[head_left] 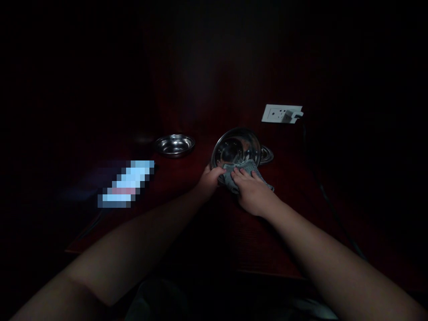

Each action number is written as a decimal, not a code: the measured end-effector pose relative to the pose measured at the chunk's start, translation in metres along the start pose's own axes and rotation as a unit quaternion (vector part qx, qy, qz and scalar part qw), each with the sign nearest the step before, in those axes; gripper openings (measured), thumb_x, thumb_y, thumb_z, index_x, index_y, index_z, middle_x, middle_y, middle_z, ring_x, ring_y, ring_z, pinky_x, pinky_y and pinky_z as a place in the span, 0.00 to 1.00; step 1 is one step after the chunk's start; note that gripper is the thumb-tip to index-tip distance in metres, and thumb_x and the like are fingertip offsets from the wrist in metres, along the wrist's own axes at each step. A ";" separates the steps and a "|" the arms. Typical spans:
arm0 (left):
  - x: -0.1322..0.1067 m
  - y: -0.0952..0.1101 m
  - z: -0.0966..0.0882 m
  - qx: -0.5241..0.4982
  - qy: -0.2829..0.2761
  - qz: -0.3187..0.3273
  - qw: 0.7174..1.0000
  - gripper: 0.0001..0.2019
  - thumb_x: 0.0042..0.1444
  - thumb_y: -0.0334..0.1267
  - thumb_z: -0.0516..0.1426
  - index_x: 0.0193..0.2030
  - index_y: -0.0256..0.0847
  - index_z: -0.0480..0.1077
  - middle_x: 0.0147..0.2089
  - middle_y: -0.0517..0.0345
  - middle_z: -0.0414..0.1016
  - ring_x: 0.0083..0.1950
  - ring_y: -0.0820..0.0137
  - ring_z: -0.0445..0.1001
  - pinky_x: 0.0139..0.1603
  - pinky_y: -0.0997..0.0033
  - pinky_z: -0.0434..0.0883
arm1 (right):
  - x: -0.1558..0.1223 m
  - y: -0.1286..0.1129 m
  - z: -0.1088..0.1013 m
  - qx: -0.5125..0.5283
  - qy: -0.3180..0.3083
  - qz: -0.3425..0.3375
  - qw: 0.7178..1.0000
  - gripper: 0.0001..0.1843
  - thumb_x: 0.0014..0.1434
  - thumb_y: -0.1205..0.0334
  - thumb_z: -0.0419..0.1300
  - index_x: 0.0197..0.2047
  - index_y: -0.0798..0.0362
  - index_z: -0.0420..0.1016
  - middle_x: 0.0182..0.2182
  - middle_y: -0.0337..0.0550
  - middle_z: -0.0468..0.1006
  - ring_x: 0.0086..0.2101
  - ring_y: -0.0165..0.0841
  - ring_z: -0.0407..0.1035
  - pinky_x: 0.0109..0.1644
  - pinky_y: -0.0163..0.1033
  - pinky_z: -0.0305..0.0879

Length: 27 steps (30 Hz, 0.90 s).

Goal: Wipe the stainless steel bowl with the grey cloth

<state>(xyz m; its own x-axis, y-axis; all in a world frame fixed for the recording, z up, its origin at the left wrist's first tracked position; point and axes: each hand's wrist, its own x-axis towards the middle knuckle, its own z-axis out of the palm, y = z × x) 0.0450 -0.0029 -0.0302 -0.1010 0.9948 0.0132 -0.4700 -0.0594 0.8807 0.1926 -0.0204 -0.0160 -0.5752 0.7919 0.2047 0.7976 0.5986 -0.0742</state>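
Note:
A shiny metal bowl is tilted on its side, its hollow turned towards me. My left hand grips its lower left rim, the thumb in front and the other fingers hidden behind. Over the lower right of the bowl lies a grey-blue cloth, partly inside it. My right hand presses on this cloth with its fingers stretched over it, holding it against the metal. Part of another metal dish shows behind the bowl on the right.
A shallow metal bowl stands upright on the dark red table, left of my hands. Nearer on the left is a lit, pixelated screen. A white wall socket holds a plug, and a cable runs down the right side.

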 end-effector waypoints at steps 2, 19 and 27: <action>-0.001 0.001 0.002 0.004 -0.010 0.001 1.000 0.16 0.35 0.33 0.59 0.36 0.39 0.72 0.30 0.58 0.77 0.31 0.68 0.73 0.34 0.68 0.69 | 0.001 0.000 0.000 -0.017 0.002 0.017 1.000 0.33 0.53 0.69 0.50 0.63 0.67 0.56 0.63 0.60 0.54 0.62 0.50 0.48 0.64 0.60 0.44; 0.000 0.005 -0.001 0.030 -0.049 0.042 0.997 0.21 0.34 0.32 0.60 0.41 0.38 0.70 0.31 0.61 0.75 0.30 0.71 0.72 0.36 0.69 0.68 | 0.004 0.004 0.001 -0.019 -0.029 -0.017 0.999 0.38 0.52 0.69 0.50 0.66 0.68 0.47 0.65 0.62 0.46 0.64 0.49 0.41 0.65 0.58 0.40; 0.004 -0.001 -0.006 -0.049 -0.059 0.030 0.997 0.13 0.39 0.40 0.62 0.32 0.37 0.72 0.27 0.61 0.75 0.31 0.70 0.73 0.39 0.69 0.68 | -0.002 0.002 -0.003 0.157 0.022 -0.173 0.972 0.41 0.48 0.76 0.48 0.67 0.61 0.47 0.66 0.54 0.48 0.65 0.39 0.41 0.67 0.53 0.39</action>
<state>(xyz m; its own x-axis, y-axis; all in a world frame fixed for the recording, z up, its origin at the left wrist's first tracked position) 0.0399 0.0004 -0.0333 -0.0303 0.9918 0.1243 -0.5507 -0.1203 0.8260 0.1956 -0.0209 -0.0133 -0.7856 0.5351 0.3107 0.4596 0.8409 -0.2858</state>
